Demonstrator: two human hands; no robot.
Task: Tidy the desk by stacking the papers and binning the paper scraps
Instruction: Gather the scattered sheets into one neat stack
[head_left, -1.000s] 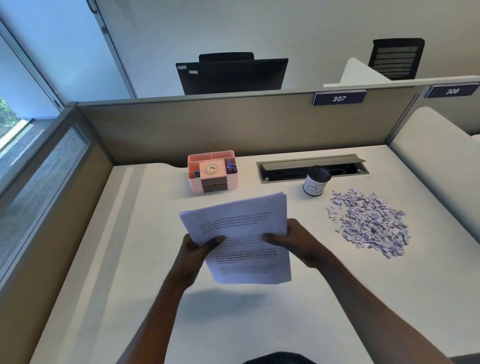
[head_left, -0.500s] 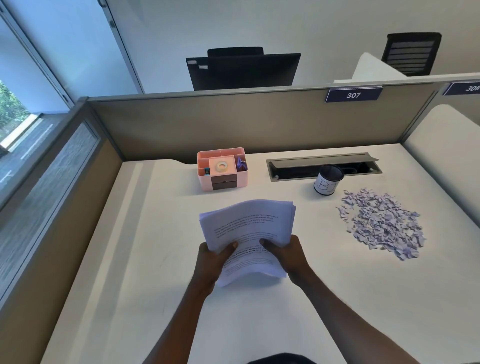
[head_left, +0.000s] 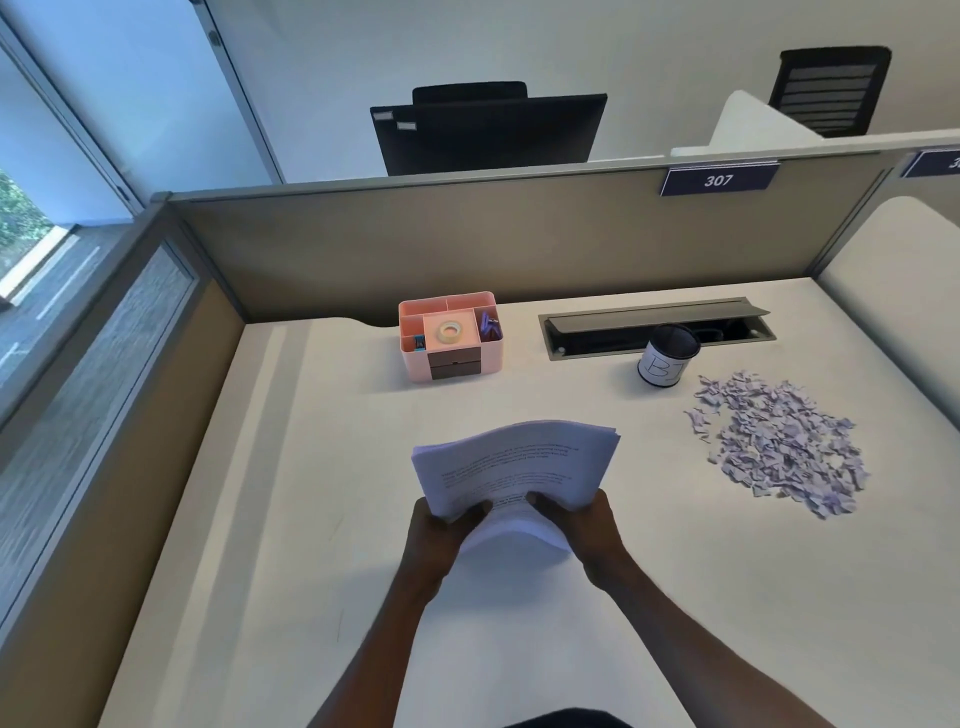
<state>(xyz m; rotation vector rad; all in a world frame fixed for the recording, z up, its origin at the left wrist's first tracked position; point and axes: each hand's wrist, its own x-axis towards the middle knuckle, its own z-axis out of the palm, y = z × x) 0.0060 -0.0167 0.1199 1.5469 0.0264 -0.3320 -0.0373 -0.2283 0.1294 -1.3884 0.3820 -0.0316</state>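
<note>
Pink plastic desk organiser (head_left: 450, 338) holds a tape roll (head_left: 450, 331) and purple clips (head_left: 489, 325). Left hand (head_left: 435, 535) and right hand (head_left: 587, 530) clasp the bowed stack of printed white papers (head_left: 514, 467), text unreadable. Black cup (head_left: 666, 355) reads "B"; beside it, lilac paper scraps (head_left: 779, 441) heaped on the white desk (head_left: 727, 597). Sign (head_left: 719, 179): "307".

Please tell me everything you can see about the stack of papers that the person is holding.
The stack of papers is a thick bundle of white sheets, with lines of small black print on the top page, too small to read. It is bent, not flat: the far edge arches up and the layered sheet edges show at its right side. The left hand and the right hand grip its near end, thumbs on top. It sits over the middle of the desk, apart from the paper scraps; whether it touches the desk cannot be told.
</note>
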